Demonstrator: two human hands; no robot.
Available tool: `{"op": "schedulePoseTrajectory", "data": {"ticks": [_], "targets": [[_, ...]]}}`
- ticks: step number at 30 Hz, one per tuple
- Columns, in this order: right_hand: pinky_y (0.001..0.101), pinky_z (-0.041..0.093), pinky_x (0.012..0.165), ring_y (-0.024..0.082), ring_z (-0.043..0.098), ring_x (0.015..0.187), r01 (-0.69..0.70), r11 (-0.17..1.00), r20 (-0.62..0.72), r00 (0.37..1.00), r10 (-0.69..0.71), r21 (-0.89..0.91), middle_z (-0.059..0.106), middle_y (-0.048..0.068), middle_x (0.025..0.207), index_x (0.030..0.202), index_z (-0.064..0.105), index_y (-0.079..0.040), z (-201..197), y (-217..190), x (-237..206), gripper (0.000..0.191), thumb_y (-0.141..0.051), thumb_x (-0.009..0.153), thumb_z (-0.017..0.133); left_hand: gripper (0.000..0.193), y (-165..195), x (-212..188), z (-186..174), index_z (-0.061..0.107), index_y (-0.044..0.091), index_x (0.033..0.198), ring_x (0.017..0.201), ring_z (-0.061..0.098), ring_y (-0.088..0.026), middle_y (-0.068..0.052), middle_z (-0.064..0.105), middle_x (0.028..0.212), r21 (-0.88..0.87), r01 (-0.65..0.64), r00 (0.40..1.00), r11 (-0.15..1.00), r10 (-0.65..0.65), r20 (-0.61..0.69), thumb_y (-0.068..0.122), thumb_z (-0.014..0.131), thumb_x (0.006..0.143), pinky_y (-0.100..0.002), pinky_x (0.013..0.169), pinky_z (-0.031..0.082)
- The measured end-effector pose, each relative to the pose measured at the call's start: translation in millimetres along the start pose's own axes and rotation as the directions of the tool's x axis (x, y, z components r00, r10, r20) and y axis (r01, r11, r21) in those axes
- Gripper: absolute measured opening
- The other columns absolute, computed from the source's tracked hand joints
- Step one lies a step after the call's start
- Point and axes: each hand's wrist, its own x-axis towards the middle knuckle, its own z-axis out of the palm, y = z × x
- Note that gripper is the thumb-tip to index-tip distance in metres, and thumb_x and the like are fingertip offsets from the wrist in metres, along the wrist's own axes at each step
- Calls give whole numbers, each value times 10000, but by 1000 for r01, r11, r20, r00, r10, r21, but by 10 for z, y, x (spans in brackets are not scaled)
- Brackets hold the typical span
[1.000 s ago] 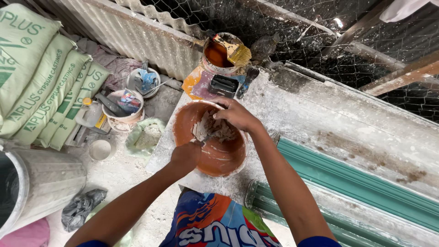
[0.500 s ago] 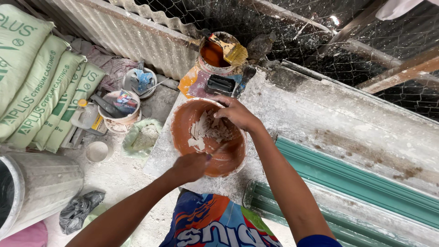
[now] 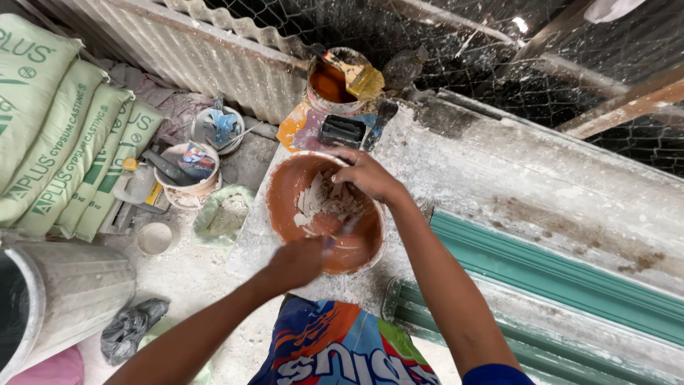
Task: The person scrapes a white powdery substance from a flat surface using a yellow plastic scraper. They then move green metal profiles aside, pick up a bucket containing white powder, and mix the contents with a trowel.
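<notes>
The orange bowl (image 3: 324, 214) sits on the near-left end of a dusty white bench (image 3: 513, 171), holding a lump of white plaster that looks wet, heavy and slippery. The bowl seems soft and bendy, best held by its rim. The right hand (image 3: 367, 175) clamps the far rim; the left hand (image 3: 299, 260) is closed on what may be a thin scraper, blurred. Just beyond stands a paint can (image 3: 335, 85) with a brush (image 3: 360, 75). Green sacks (image 3: 64, 142) and tubs (image 3: 189, 171) crowd the floor at left.
</notes>
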Motion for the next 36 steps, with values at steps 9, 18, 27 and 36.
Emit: {"op": "schedulePoseTrajectory", "data": {"ticks": [9, 18, 27, 36], "targets": [[324, 431, 1091, 207, 595, 1233, 93, 993, 28, 995, -95, 78, 636, 63, 1404, 1436, 594, -155, -35, 54, 26, 675, -60, 769, 650, 330, 63, -163, -277, 671, 118, 1149, 945, 717, -349, -147, 723, 1008, 161, 6, 995, 987, -21, 94, 343, 499, 979, -525, 834, 547], [346, 484, 1074, 182, 558, 1285, 128, 976, 42, 990, -137, 175, 553, 29, 1472, 1411, 602, -137, -22, 61, -24, 653, -36, 768, 662, 306, 247, -86, -573, 750, 135, 993, 882, 738, -279, -105, 752, 913, 384, -107, 992, 917, 69, 110, 406, 624, 932, -444, 785, 566], [340, 415, 1121, 207, 554, 1303, 117, 989, 5, 993, -118, 88, 582, 71, 1466, 1406, 612, -142, -43, 42, -47, 631, -59, 784, 682, 239, 10, -62, -319, 755, 128, 971, 869, 727, -293, -114, 741, 931, 465, -281, 941, 840, 336, -38, 333, 665, 887, -444, 744, 563], [337, 465, 1091, 221, 608, 1236, 138, 976, 22, 989, -144, 170, 658, 90, 1383, 1363, 635, -87, 32, 109, 24, 580, -46, 785, 674, 176, 39, -69, -541, 736, 124, 1031, 915, 753, -261, -98, 762, 966, 603, 109, 994, 790, -105, -42, 214, 599, 967, -429, 748, 617]]}}
